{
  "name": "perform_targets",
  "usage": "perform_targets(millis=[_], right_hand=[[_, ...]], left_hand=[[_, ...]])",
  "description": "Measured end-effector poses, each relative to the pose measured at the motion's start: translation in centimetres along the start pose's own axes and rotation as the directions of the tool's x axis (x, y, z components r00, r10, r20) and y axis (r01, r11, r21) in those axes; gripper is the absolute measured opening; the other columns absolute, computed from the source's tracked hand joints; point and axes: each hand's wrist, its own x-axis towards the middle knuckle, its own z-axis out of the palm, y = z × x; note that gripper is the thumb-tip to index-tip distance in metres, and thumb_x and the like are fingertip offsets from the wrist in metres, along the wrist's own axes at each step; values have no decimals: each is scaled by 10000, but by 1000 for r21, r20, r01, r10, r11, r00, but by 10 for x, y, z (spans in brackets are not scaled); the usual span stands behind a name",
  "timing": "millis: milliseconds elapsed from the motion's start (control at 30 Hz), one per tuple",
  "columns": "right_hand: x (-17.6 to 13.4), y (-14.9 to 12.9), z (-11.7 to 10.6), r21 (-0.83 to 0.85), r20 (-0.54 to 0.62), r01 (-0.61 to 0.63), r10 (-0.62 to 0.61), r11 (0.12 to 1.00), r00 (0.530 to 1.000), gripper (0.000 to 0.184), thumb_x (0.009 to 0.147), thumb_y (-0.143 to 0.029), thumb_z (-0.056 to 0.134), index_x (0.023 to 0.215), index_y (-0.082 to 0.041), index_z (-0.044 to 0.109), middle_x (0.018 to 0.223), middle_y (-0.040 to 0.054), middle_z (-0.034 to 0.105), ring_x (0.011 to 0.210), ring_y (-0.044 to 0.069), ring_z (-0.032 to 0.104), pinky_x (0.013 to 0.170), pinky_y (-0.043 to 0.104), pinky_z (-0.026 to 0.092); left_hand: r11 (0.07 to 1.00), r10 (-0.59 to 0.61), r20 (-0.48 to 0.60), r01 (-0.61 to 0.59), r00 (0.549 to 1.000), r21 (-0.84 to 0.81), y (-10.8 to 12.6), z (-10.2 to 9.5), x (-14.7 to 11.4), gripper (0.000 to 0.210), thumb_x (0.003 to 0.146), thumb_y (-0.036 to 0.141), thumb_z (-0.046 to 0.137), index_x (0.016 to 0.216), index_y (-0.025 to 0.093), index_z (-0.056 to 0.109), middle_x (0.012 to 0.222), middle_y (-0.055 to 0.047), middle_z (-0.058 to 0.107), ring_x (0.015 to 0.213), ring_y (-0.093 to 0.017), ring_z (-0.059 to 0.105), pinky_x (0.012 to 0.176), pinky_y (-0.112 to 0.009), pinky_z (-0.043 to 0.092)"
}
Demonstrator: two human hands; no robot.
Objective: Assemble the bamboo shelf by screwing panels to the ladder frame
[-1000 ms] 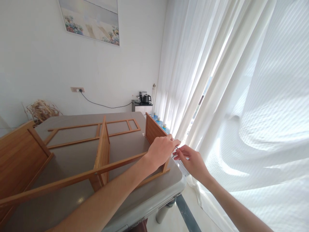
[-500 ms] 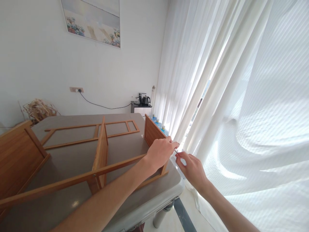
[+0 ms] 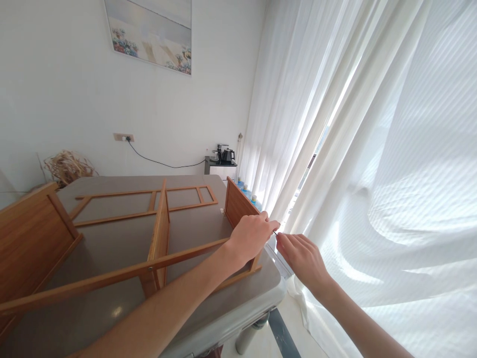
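Note:
A partly joined wooden frame (image 3: 194, 252), with upright panels and slim rails, lies on the table. My left hand (image 3: 250, 237) is curled over the near right corner of this frame, its fingertips close to a thin dark rod (image 3: 275, 232) that looks like a hex key. With fingers pinched together, my right hand (image 3: 302, 257) grips the outer end of that rod. The rod's inner end and the spot it meets are hidden behind my left fingers. On the near rail, a small metal screw head (image 3: 150, 269) shows where the middle panel (image 3: 159, 228) joins.
The grey table (image 3: 194, 228) has a rounded near right corner. A flat ladder-like wooden frame (image 3: 152, 200) lies at the back, and a wide wooden panel (image 3: 33, 236) stands at left. White curtains (image 3: 335, 199) hang close on my right. A coffee maker (image 3: 223, 154) sits beyond the table.
My right hand has turned, its knuckles now higher and its fingers more closed around the rod. My left hand stays at the frame's corner. The whole view has shifted slightly.

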Motion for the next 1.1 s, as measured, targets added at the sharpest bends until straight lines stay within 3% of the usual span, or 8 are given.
perform_targets(millis=[333,433,500,567,633,733,800,1100], right_hand=[[7,3,-13,-128,74,144,-136,981,988,259,919,-11,427,1025,-162,610,802,61,671,702,172,599,693,326,409],[7,4,-11,34,119,24,-28,999,993,207,958,-111,435,912,-192,620,729,38,665,649,162,601,655,311,418],[6,2,-8,252,185,-208,164,945,969,181,974,-240,465,872,-220,613,717,18,679,654,166,634,631,297,447],[7,-2,-5,487,314,-481,368,729,875,190,963,-370,499,876,-241,608,775,6,712,702,174,681,644,293,498],[9,-8,-4,649,486,-659,459,379,743,253,932,-476,533,879,-240,606,842,19,734,740,188,711,678,312,538],[13,-16,-5,690,678,-719,427,-87,599,362,874,-569,587,867,-208,617,900,72,743,781,220,727,730,343,559],[15,-19,-5,665,727,-711,411,-226,549,398,847,-591,612,858,-193,622,924,93,743,810,235,730,734,340,558],[9,-25,-1,703,586,-711,539,35,605,387,837,-615,606,812,-229,596,897,67,752,749,241,726,703,357,566]], left_hand=[[1000,4,-7,-4,1000,-2,0,-1,0,232,1008,286,411,1042,256,638,906,-39,606,730,-175,659,585,-260,473],[1000,9,-9,-9,1000,4,0,0,-1,223,1006,283,415,1042,252,632,902,-39,603,735,-178,660,581,-259,468],[1000,6,-12,-6,1000,8,0,1,-1,209,999,290,431,1047,252,630,901,-39,604,735,-185,661,581,-264,468],[1000,0,-12,0,1000,11,0,2,-1,202,993,288,441,1047,250,632,906,-41,607,726,-193,661,576,-270,469],[1000,-3,-11,4,1000,8,0,1,-1,205,989,284,444,1060,254,633,913,-43,610,721,-198,661,570,-276,469],[1000,-9,-10,9,1000,-7,0,0,-1,216,988,291,443,1076,264,639,915,-43,613,722,-199,662,573,-279,472],[1000,-12,-5,12,1000,-20,0,-1,0,211,986,293,450,1059,266,647,910,-40,615,727,-194,662,583,-276,474],[998,-30,-4,30,1000,-48,0,0,-1,188,976,291,478,1058,276,647,917,-32,612,750,-185,664,600,-266,468]])
